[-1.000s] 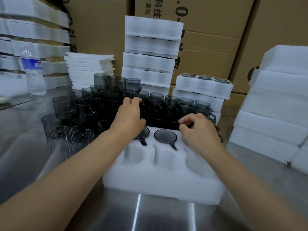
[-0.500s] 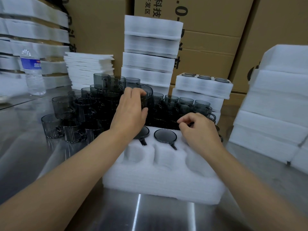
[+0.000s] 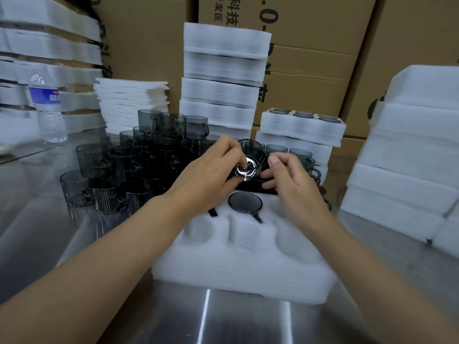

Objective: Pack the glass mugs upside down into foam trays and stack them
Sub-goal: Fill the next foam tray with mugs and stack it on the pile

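L hand grips tilted glass mug over far row of foam tray, R hand loose-fingered just beside it; upside-down mug in mid far pocket; loose mugs crowd worktop left, foam stacks right.

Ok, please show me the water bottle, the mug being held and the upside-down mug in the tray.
water bottle (image 3: 44,96), head view, on its blue label.
held mug (image 3: 255,155), head view, on its glass wall.
upside-down mug (image 3: 245,201), head view, on its round base.
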{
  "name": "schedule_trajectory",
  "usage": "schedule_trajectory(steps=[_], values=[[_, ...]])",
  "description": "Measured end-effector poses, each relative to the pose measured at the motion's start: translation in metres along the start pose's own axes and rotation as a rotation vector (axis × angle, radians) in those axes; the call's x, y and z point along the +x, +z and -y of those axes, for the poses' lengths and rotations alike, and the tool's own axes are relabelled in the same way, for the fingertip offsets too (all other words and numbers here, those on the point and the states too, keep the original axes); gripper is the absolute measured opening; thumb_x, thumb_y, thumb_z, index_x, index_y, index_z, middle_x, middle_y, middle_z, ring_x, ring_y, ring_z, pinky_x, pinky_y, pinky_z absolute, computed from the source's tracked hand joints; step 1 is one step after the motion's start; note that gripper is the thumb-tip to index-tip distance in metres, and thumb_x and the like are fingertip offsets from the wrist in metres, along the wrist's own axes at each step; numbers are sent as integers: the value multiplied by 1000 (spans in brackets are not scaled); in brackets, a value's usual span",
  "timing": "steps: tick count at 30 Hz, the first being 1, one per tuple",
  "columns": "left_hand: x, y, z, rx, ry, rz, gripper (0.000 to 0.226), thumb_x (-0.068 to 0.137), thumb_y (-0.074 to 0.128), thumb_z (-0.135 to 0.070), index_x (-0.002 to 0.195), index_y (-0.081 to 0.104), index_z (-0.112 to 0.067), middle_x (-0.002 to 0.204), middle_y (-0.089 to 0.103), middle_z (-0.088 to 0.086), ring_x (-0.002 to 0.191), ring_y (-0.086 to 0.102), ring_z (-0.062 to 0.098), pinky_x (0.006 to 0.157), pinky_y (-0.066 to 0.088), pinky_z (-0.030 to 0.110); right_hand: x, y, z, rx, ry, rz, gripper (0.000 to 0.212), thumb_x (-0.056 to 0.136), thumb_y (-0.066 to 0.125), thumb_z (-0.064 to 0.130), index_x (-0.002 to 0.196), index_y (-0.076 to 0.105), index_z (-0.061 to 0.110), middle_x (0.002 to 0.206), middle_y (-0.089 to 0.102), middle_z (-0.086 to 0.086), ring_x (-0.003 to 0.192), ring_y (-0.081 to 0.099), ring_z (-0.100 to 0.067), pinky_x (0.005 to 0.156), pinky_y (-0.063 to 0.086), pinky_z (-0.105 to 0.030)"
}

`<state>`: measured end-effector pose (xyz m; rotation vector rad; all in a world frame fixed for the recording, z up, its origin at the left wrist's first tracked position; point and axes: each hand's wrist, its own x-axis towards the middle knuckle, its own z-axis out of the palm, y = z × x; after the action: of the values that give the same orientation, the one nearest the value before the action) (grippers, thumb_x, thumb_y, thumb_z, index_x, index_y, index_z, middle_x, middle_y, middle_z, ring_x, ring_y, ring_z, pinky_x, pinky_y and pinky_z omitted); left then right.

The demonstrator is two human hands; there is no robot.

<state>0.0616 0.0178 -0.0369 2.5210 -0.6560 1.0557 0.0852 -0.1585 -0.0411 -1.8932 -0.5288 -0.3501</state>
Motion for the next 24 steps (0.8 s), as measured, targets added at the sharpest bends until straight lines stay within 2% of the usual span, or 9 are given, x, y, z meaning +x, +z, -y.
schedule_trajectory(steps=[2,5,8,12,15,17,20,22,24], values=[[0,0,0,2,29,2,19,83,68,-9,97,55,-9,112,46,2,83,50,15,64,51,42,0,0,-1,-6,13,26,32,94,41,52,116,52,33,92,65,14,80,64,4,70,42,-22],[-1,1,-1,17,78,-10,18,82,69,-10,93,56,-10,113,47,2,79,52,14,59,52,41,1,0,-3,-33,16,50,33,93,43,53,118,52,34,95,63,14,90,63,-5,77,45,-25],[-2,2,1,17,61,-33,27,78,74,-16,98,54,-16,117,43,-1,75,49,11,56,52,40,2,0,-3,-9,25,28,29,92,48,51,115,53,33,94,64,11,89,63,-8,79,47,-26],[-2,2,3,-81,-42,38,58,72,71,-46,120,45,-26,118,26,-17,81,50,7,65,52,33,3,0,-4,17,49,-6,22,90,52,46,105,57,31,81,66,5,80,64,-11,71,45,-26],[-3,2,2,-186,-109,112,62,75,50,-64,126,38,-33,113,26,-23,87,50,1,70,50,30,3,-1,-4,20,43,-10,14,90,50,45,96,57,34,68,62,11,68,60,-3,64,41,-23],[-3,3,2,-253,-134,117,50,83,40,-53,127,40,-30,111,29,-22,85,51,4,74,50,37,3,-1,-4,31,37,-17,11,92,50,43,93,57,35,66,60,11,66,57,-2,63,39,-23],[-3,3,4,-301,-172,91,42,86,36,-26,127,42,-25,111,33,-19,81,51,9,77,47,45,3,-1,-4,58,29,-19,11,93,51,40,97,58,31,80,63,4,72,56,-6,68,43,-24],[-3,3,5,-311,-176,87,43,85,37,-22,127,42,-25,112,35,-18,80,52,10,77,47,45,3,-1,-3,72,18,-24,10,94,51,38,97,57,31,89,66,1,71,55,-3,69,44,-22],[-4,4,6,-319,-176,87,40,86,41,-23,126,43,-27,112,36,-19,81,52,9,76,48,44,2,-1,-2,100,0,-53,9,95,49,36,93,57,32,87,66,3,66,53,4,66,43,-15]])
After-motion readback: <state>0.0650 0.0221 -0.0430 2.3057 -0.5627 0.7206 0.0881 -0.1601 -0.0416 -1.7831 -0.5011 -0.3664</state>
